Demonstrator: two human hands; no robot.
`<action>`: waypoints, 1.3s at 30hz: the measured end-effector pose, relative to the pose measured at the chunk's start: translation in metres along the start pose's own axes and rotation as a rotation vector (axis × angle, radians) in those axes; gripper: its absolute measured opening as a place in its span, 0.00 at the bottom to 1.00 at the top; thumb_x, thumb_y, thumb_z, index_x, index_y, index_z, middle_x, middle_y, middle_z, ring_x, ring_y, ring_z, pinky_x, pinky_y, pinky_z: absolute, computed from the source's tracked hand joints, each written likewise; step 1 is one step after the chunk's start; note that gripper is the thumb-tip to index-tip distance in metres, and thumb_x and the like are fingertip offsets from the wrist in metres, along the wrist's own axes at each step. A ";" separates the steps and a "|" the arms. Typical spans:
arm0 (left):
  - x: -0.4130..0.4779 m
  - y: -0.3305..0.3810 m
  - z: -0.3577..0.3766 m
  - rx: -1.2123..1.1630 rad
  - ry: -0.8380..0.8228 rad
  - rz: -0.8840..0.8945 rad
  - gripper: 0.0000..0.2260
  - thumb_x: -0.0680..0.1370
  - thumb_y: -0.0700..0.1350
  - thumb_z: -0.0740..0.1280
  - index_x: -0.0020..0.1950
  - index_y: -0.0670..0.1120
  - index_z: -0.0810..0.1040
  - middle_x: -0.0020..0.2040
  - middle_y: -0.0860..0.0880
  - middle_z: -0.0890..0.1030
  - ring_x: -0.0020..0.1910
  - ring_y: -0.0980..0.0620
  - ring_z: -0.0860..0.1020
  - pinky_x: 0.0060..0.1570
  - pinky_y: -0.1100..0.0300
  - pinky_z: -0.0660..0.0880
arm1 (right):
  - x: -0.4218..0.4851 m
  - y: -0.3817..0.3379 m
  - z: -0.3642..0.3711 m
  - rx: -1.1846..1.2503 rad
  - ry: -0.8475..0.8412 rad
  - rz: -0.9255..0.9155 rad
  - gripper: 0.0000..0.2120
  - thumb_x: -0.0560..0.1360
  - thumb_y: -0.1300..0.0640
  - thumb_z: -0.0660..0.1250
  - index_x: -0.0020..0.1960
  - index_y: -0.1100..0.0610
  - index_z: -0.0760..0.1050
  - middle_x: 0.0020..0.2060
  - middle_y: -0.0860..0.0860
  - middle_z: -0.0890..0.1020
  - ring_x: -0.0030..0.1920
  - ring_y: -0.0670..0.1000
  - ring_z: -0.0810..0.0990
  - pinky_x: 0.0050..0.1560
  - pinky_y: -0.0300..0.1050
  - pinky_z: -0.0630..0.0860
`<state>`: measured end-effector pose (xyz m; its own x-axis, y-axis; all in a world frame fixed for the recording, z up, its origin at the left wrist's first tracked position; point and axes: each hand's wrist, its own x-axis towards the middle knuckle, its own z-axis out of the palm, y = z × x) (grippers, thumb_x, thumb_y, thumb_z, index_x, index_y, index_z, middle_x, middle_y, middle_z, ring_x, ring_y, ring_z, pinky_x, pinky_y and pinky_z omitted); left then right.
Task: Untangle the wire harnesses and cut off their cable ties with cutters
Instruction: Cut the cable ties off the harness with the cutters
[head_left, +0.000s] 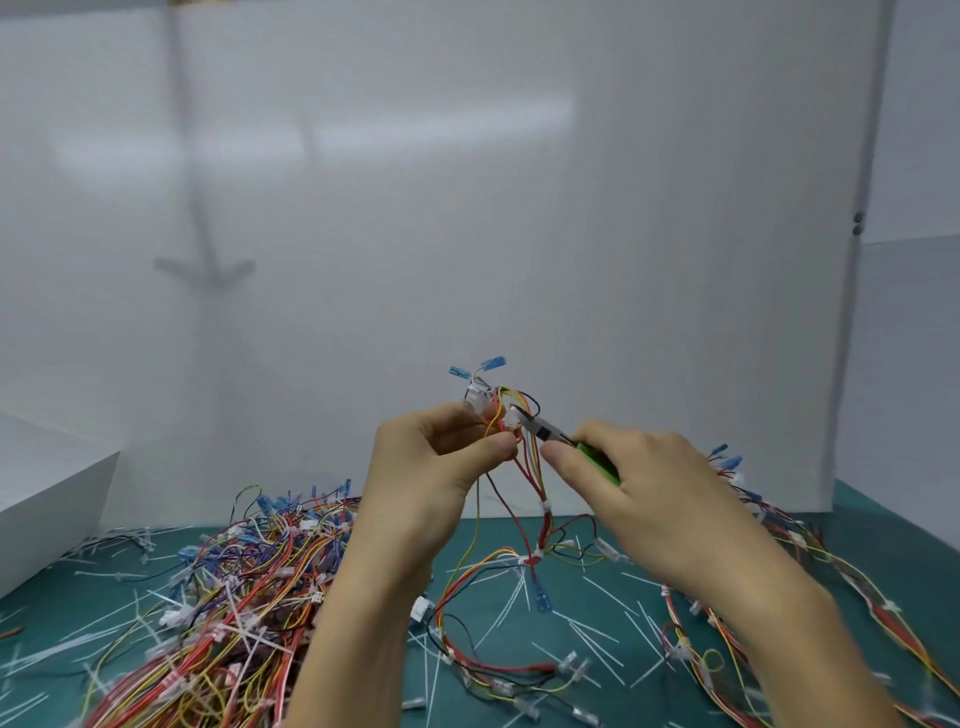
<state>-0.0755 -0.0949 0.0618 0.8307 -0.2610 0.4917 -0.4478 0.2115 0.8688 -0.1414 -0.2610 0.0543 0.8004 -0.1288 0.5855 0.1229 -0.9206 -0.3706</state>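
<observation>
My left hand (441, 457) pinches a wire harness (524, 499) of red, yellow and black wires, raised above the table. Blue terminals (478, 368) and a clear connector stick up from its top. My right hand (628, 483) grips green-handled cutters (558, 436); their jaws sit at a white cable tie (515, 415) on the bundle just above my left thumb. The harness hangs down from my left hand and trails onto the green mat (587, 613), with more white ties along it.
A big tangled heap of harnesses (249, 582) lies at the left on the mat. Another bunch (779, 561) runs along the right. Several cut white tie scraps (597, 644) are scattered about. A white box (47, 488) stands at far left, with white panels behind.
</observation>
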 end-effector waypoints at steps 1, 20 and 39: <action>0.000 -0.001 0.000 0.015 0.010 0.005 0.11 0.71 0.32 0.74 0.42 0.48 0.84 0.39 0.49 0.87 0.41 0.54 0.85 0.45 0.68 0.79 | 0.000 0.000 0.001 -0.039 0.011 -0.009 0.28 0.73 0.28 0.47 0.44 0.49 0.73 0.32 0.48 0.76 0.35 0.51 0.75 0.33 0.47 0.67; 0.004 -0.009 0.000 0.256 0.095 0.037 0.12 0.69 0.36 0.78 0.44 0.53 0.83 0.39 0.53 0.86 0.42 0.57 0.85 0.46 0.66 0.79 | -0.004 -0.008 0.002 -0.248 0.049 -0.023 0.25 0.76 0.31 0.45 0.45 0.49 0.69 0.35 0.46 0.74 0.40 0.53 0.75 0.36 0.48 0.65; 0.004 -0.014 0.001 0.170 0.067 -0.018 0.11 0.72 0.35 0.75 0.48 0.49 0.83 0.37 0.54 0.86 0.39 0.59 0.84 0.41 0.71 0.77 | -0.003 -0.004 0.004 -0.205 0.009 -0.012 0.27 0.76 0.30 0.48 0.42 0.51 0.72 0.31 0.48 0.73 0.37 0.53 0.74 0.30 0.42 0.62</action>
<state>-0.0658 -0.0996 0.0520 0.8567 -0.1984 0.4761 -0.4774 0.0441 0.8776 -0.1416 -0.2552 0.0511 0.7939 -0.1201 0.5960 0.0094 -0.9778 -0.2095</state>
